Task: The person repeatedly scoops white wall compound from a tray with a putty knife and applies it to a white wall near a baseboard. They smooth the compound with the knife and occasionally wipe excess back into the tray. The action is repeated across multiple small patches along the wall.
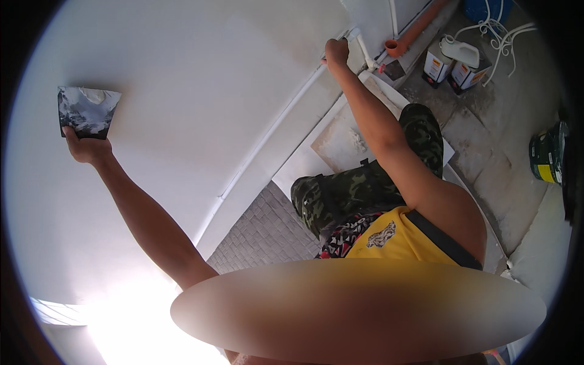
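Observation:
My left hand [87, 146] is closed on a broad putty knife [89, 112], held up at the left against the white wall [182, 109]. The dark, flaring blade is smeared with white filler, and a thicker dab of filler [92, 95] lies near its far edge. At the top middle, my right hand [337, 53] makes a fist beside a thin white pipe [364, 48] that runs along the wall. Whatever sits in that fist, if anything, is hidden by the fingers.
Below my legs lies a pale board [331, 143] with filler on it. Grey paving [261, 234] shows lower down. At the upper right stand two square tins [437, 64], a white jug [460, 52], an orange pipe [420, 27] and curled white metalwork [502, 39]. A dark green bucket [545, 153] is at the far right.

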The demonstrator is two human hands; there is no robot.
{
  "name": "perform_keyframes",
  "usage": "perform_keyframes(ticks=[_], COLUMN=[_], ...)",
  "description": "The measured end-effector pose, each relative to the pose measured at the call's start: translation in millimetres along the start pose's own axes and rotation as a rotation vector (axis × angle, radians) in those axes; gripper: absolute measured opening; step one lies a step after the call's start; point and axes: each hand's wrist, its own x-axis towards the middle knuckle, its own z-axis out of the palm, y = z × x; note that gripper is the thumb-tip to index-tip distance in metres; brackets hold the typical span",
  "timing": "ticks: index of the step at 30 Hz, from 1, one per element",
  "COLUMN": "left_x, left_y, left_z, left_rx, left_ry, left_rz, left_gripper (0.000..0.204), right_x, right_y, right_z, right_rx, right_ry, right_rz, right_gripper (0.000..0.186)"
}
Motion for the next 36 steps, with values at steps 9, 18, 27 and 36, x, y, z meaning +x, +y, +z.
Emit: perform_keyframes(ticks=[9,18,27,36], left_x=[-2,-2,0,-3], left_y=[1,0,-5,-2], left_z=[1,3,0,3], left_rx=[0.03,0.016,0.008,0.006], left_ry=[0.026,0.013,0.015,0.002], left_rz=[0.014,0.017,0.034,0.039], left_gripper=[0.052,0.052,0.051,0.051], right_x=[25,-129,-49,-70], right_y=[-31,-64,18,-49], right_z=[16,35,-2,36], right_rx=[-0.175,-0.616,0.075,-0.435], right_ry=[-0.005,0.109,-0.032,0.07], right_rz=[-0.157,-0.977,0.006,-0.326], right_gripper=[0.062,0.073,0.058,0.069])
